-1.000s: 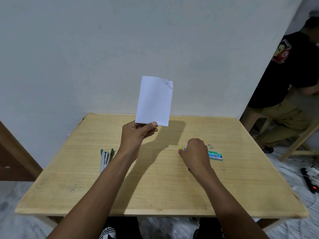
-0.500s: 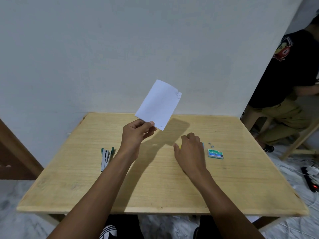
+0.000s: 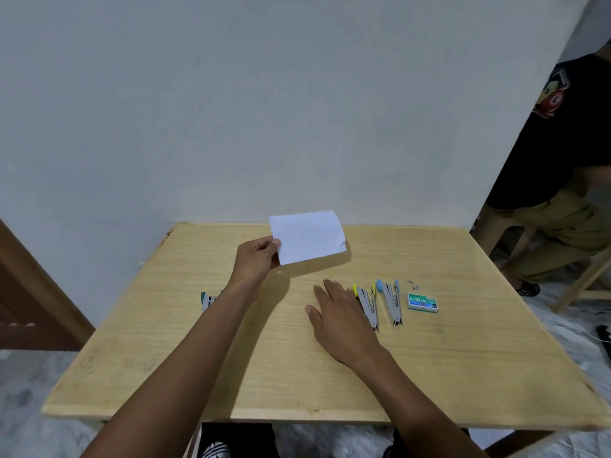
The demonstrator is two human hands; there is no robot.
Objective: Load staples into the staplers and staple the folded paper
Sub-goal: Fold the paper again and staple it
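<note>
My left hand (image 3: 256, 259) pinches the near left corner of the folded white paper (image 3: 307, 236), holding it low and nearly flat over the far middle of the wooden table (image 3: 264, 385). My right hand (image 3: 340, 312) hovers with fingers spread and empty, just left of a yellow-tipped stapler (image 3: 368, 304). A blue-tipped stapler (image 3: 390, 300) lies beside that one, both lying opened out. A green staple box (image 3: 422, 302) sits to their right, with a few loose staples (image 3: 413, 284) behind it. A green stapler (image 3: 207, 299) lies at the left, partly hidden by my left forearm.
The table stands against a white wall. Another person (image 3: 568, 180) in a black shirt sits on a stool (image 3: 591, 285) at the right, close to the table's far right corner. A brown door frame (image 3: 36, 292) is at the left.
My left hand has lowered the paper from upright to nearly flat and moved it away toward the wall. My right hand has lifted off the staplers and opened, uncovering them.
</note>
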